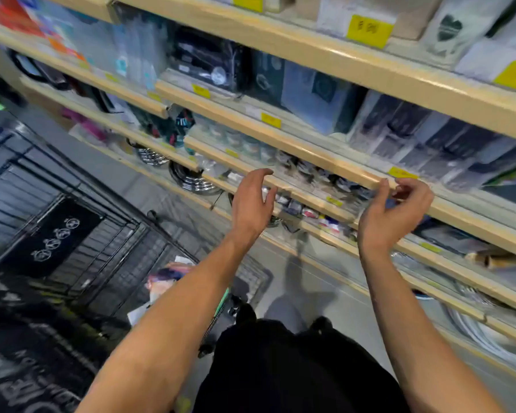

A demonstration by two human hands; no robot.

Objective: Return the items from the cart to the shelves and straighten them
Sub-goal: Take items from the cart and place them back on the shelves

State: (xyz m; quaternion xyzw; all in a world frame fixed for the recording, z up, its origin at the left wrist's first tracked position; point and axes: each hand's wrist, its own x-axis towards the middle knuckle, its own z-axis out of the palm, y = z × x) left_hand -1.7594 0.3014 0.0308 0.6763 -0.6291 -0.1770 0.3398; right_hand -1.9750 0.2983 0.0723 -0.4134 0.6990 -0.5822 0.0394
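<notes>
Both bare hands were raised in front of the tiered wooden shelves (307,158), and neither held anything. The left hand (252,204) hung with its fingers loosely curled and spread, its fingertips just at the front lip of one shelf rail; the right hand (392,214) was likewise empty, its thumb and fingers bent toward each other beside the same rail without pinching any object. Behind that rail stood a row of small dark packets (319,174) (too blurred to count exactly), and one tier lower lay a second row of small colourful items (310,213). Higher up, the shelves carried flat packaged goods: one dark boxed item (209,59), one blue-grey package (316,99) and a run of clear-wrapped dark packs (423,144). At least six yellow price tags (369,30) showed along the shelf edges. Two shiny metal bowls or rings (191,180) sat on a low tier to the left. The black wire cart (81,222) stood at the person's left, well apart from both hands, with one colourful flat packet (164,281) lying in its lower part beside a white sheet. A coil of white cord (489,329) rested on the bottom right tier.
</notes>
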